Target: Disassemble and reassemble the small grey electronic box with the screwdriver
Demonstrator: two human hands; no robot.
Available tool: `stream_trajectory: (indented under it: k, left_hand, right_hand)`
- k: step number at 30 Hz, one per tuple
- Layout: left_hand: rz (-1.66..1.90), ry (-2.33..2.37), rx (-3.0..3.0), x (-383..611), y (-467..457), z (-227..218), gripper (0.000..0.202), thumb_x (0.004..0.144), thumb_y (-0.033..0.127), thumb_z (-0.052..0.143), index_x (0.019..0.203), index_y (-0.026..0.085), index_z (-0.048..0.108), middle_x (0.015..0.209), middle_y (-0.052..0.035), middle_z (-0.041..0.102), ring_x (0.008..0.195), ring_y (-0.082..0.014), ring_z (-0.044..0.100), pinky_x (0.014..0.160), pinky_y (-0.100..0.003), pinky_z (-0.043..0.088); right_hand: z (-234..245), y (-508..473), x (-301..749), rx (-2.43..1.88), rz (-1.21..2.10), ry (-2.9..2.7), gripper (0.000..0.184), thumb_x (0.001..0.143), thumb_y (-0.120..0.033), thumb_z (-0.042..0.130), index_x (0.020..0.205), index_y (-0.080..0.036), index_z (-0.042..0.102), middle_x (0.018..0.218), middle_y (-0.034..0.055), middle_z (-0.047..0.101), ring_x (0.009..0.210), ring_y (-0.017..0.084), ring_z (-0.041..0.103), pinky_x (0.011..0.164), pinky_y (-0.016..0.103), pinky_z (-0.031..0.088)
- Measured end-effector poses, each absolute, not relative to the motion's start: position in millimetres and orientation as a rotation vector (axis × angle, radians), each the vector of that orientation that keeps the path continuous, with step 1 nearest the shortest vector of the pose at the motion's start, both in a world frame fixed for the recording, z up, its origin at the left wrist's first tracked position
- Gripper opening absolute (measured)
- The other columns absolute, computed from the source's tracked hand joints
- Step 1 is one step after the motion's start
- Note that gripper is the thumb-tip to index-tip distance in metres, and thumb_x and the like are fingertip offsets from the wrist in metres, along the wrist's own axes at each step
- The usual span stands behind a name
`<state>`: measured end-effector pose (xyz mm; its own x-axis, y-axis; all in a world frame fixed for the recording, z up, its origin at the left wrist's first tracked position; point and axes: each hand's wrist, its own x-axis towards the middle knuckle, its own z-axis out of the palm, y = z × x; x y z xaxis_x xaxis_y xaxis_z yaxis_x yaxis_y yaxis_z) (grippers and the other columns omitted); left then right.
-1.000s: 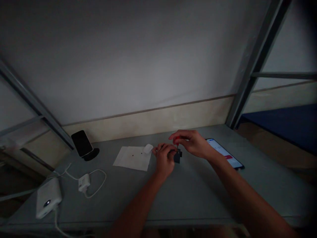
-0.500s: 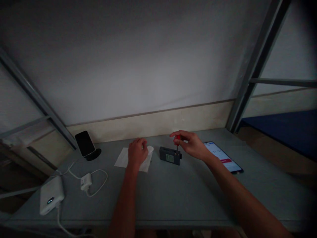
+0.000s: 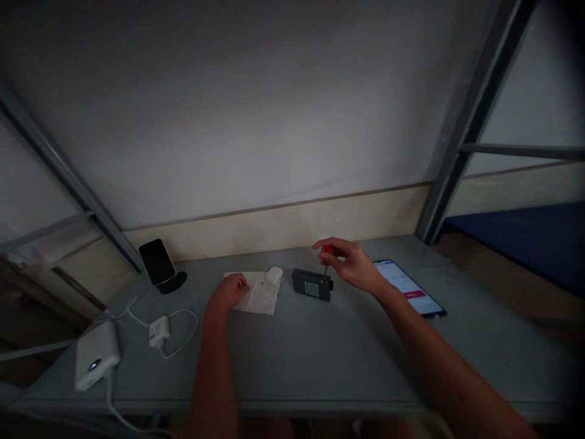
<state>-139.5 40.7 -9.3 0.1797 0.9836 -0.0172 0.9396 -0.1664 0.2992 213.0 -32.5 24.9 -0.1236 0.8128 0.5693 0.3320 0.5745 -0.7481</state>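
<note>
My right hand (image 3: 353,262) is closed round the red handle of a small screwdriver (image 3: 327,255). The shaft points down, with its tip at the right end of a dark box (image 3: 305,285) that has vents on top and a pale green label on its front. My left hand (image 3: 230,291) rests over the left part of a white sheet (image 3: 260,300), its fingers curled together. Whether something small is between them I cannot make out. A small white rounded case (image 3: 274,275) sits on the sheet's upper right corner, with a tiny dark speck near it.
A lit phone (image 3: 414,292) lies to the right, beneath my right forearm. At the left are a dark-screened device on a stand (image 3: 158,263), a white charger with a cable (image 3: 159,331) and a white power bank (image 3: 97,353). A wall (image 3: 274,225) bounds the grey table (image 3: 311,353).
My left hand has moved left and slightly down across the white sheet, uncovering the white case and the speck. My right hand keeps the screwdriver at the box.
</note>
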Motion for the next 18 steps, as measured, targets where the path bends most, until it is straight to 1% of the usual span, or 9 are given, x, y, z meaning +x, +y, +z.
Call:
stream_trajectory:
  k: [5, 10, 14, 18]
  left_hand:
    - [0.239, 1.859, 2.203, -145, 46, -15, 0.008, 0.086, 0.024, 0.065, 0.082, 0.017, 0.068, 0.090, -0.0054, 0.073, 0.084, -0.0173, 0.065, 0.076, -0.024, 0.044]
    - [0.259, 1.865, 2.219, -146, 51, -18, 0.010, 0.089, 0.020, 0.060, 0.087, 0.016, 0.069, 0.097, -0.0082, 0.074, 0.091, -0.0178, 0.066, 0.081, -0.025, 0.044]
    - [0.279, 1.866, 2.238, -146, 52, -19, 0.012, 0.090, 0.016, 0.057, 0.087, 0.015, 0.069, 0.097, -0.0086, 0.074, 0.090, -0.0181, 0.066, 0.082, -0.026, 0.045]
    - [0.288, 1.878, 2.236, -146, 51, -21, 0.008, 0.086, 0.013, 0.062, 0.085, 0.014, 0.070, 0.095, -0.0096, 0.074, 0.089, -0.0192, 0.066, 0.082, -0.027, 0.045]
  right_hand:
    - [28, -36, 213, -0.963, 0.551, -1.709, 0.024, 0.091, -0.030, 0.060, 0.110, -0.019, 0.070, 0.070, 0.0006, 0.062, 0.069, 0.017, 0.064, 0.067, 0.030, 0.052]
    - [30, -37, 214, -0.958, 0.589, -1.720, 0.024, 0.092, -0.026, 0.058, 0.111, -0.019, 0.069, 0.075, 0.0019, 0.065, 0.073, 0.018, 0.066, 0.072, 0.032, 0.053]
    - [28, -36, 214, -0.952, 0.598, -1.708, 0.023, 0.091, -0.027, 0.059, 0.110, -0.018, 0.069, 0.074, 0.0017, 0.065, 0.072, 0.018, 0.066, 0.071, 0.032, 0.054]
    - [27, -36, 213, -0.951, 0.589, -1.698, 0.022, 0.091, -0.029, 0.060, 0.108, -0.018, 0.070, 0.072, 0.0012, 0.064, 0.071, 0.017, 0.066, 0.070, 0.032, 0.054]
